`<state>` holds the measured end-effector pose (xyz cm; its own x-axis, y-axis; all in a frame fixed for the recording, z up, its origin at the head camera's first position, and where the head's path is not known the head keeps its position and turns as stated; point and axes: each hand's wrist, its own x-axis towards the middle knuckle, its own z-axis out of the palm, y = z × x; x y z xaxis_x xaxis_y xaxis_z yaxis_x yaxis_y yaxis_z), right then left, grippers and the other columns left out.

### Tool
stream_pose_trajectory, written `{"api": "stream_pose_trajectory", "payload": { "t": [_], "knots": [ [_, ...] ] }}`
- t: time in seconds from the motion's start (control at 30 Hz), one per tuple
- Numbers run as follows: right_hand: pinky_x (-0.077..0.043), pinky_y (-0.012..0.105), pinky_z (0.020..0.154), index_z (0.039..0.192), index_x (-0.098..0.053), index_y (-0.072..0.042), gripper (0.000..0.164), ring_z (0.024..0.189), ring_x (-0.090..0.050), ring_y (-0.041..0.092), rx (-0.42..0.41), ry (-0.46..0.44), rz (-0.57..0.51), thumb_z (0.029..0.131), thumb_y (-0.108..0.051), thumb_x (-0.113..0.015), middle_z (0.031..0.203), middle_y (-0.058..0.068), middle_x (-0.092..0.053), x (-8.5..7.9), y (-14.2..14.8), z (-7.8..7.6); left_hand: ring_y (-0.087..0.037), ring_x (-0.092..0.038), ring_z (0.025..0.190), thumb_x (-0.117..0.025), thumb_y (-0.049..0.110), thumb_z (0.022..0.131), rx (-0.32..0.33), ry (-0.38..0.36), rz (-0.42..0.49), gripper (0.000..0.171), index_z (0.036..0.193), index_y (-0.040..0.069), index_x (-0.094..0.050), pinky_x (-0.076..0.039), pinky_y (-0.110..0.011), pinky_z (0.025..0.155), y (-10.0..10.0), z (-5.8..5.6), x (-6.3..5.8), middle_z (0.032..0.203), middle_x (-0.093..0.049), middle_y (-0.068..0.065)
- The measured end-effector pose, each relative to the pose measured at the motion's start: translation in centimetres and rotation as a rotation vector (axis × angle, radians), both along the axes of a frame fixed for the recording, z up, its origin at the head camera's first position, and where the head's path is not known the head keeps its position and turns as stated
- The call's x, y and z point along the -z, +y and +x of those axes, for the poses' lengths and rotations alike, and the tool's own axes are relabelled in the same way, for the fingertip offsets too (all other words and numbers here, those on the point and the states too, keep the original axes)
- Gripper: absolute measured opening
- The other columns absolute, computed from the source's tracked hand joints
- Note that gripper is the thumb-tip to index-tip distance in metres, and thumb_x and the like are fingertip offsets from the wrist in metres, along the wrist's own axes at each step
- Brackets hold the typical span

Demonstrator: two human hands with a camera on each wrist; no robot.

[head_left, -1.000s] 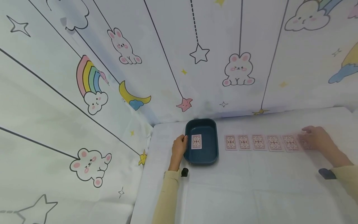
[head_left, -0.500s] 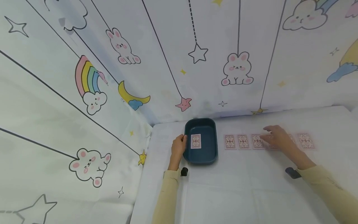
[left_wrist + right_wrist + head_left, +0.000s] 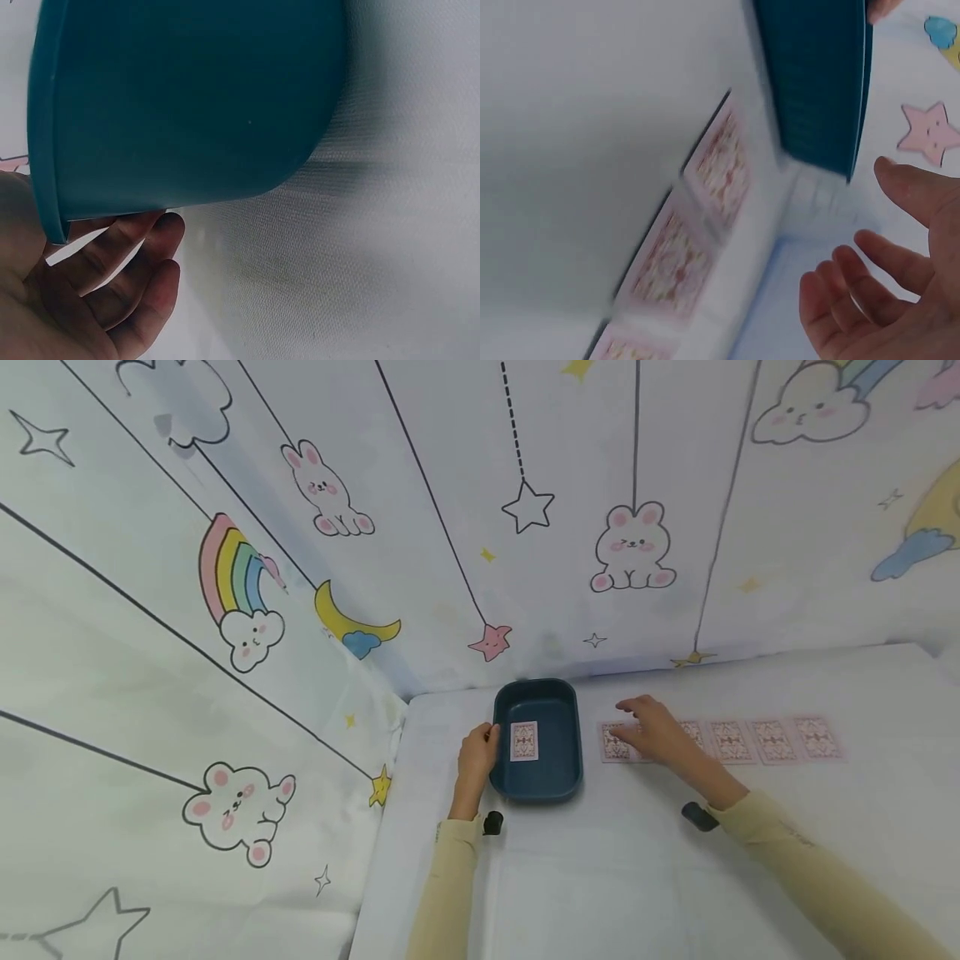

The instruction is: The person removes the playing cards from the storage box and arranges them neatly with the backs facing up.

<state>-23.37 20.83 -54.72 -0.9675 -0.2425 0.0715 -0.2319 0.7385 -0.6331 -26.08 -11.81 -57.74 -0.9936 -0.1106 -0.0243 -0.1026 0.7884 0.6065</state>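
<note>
At the left rim of a dark teal tray, my left hand grips the edge. The left wrist view shows its fingers curled against the outer wall, the thumb hidden by the rim. One patterned playing card lies back up inside the tray. Right of the tray runs a row of similar face-down cards. My right hand hovers over the row's left end, fingers loosely bent and holding nothing; it partly covers the nearest card. In the right wrist view, blurred cards lie beyond that hand.
A white cloth covers the table. Behind it and on the left hang white sheets printed with rabbits, stars and rainbows. The tray stands close to the back sheet. A dark wrist device sits by the right cuff.
My right hand has swept left along the row, from the far right card to the card nearest the tray. My left hand, the tray and the cards stay put.
</note>
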Motion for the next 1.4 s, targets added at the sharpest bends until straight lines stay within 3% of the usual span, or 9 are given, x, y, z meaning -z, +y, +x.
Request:
{"api": "stream_pose_trajectory", "payload": {
  "t": [0.27, 0.43, 0.87, 1.17, 1.4],
  "knots": [
    [-0.046, 0.058, 0.1, 0.133, -0.056, 0.005, 0.053, 0.12, -0.055, 0.044, -0.062, 0.026, 0.008, 0.093, -0.026, -0.072, 0.132, 0.028, -0.055, -0.3, -4.1, -0.6, -0.017, -0.048, 0.062, -0.048, 0.034, 0.106, 0.003, -0.004, 0.008, 0.033, 0.085, 0.011, -0.058, -0.034, -0.029, 0.055, -0.3, -0.1, -0.1, 0.072, -0.053, -0.004],
    [-0.046, 0.056, 0.102, 0.137, -0.054, 0.004, 0.056, 0.122, -0.054, 0.043, -0.085, 0.023, 0.062, 0.094, -0.028, -0.072, 0.135, 0.027, -0.053, -0.7, -5.9, -1.1, -0.017, -0.048, 0.062, -0.048, 0.035, 0.106, 0.001, -0.004, -0.003, 0.033, 0.087, 0.011, -0.059, -0.033, -0.029, 0.055, -0.2, -0.4, 0.5, 0.073, -0.053, -0.003],
    [-0.049, 0.052, 0.099, 0.138, -0.053, 0.004, 0.06, 0.121, -0.056, 0.041, -0.156, -0.033, 0.139, 0.093, -0.031, -0.073, 0.135, 0.027, -0.052, -1.6, -11.8, -3.7, -0.017, -0.05, 0.065, -0.048, 0.035, 0.106, 0.003, -0.015, -0.007, 0.032, 0.095, 0.01, -0.063, -0.036, -0.029, 0.057, -0.2, -0.4, 0.4, 0.078, -0.058, -0.005],
    [-0.047, 0.052, 0.103, 0.141, -0.05, 0.005, 0.064, 0.124, -0.053, 0.042, -0.186, -0.14, 0.276, 0.093, -0.033, -0.072, 0.137, 0.027, -0.051, -2.0, -15.1, -5.7, -0.017, -0.046, 0.06, -0.05, 0.033, 0.106, 0.001, 0.031, -0.014, 0.032, 0.087, 0.01, -0.06, -0.032, -0.028, 0.053, -0.3, -0.2, 0.1, 0.07, -0.052, -0.004],
    [-0.036, 0.058, 0.112, 0.151, -0.036, 0.002, 0.075, 0.141, -0.039, 0.046, -0.154, -0.328, 0.286, 0.095, -0.034, -0.07, 0.152, 0.028, -0.039, -1.0, -16.4, -7.4, -0.015, -0.043, 0.056, -0.051, 0.032, 0.105, 0.012, 0.038, 0.007, 0.033, 0.08, 0.011, -0.055, -0.03, -0.027, 0.051, -0.2, 0.0, 0.2, 0.066, -0.048, -0.001]
  ]
}}
